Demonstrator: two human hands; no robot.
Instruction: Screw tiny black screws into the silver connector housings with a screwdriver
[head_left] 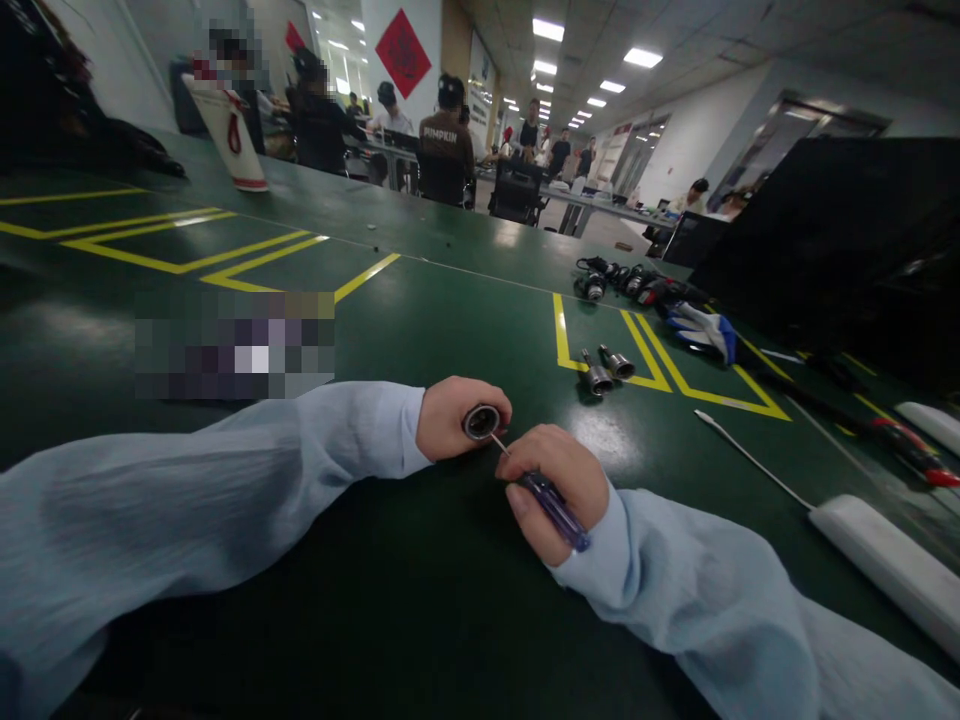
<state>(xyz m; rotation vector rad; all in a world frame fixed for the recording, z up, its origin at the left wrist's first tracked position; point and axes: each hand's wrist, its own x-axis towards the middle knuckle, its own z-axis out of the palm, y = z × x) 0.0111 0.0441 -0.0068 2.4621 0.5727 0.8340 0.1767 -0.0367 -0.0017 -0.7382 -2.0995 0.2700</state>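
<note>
A hollow metal part [481, 421] is gripped in the left hand [454, 415], whose fingers are closed around it above the green table [480, 330], so that only its round, dark-centred end is shown and the rest of its body is hidden. At the near right of the metal part, a screwdriver [555, 510] with a translucent purple handle is held in the right hand [574, 470], its fingers curled tightly; the thin shaft is pointed at the metal part's rim, but whether the opening is entered cannot be told. Beyond the metal part and to its right, two similar metal pieces [598, 380] are set by yellow tape [643, 348]. Left of the metal part, something is masked by a pixelated patch [240, 350]; far to its right, a white elongated case [885, 560] is cut off.
</note>
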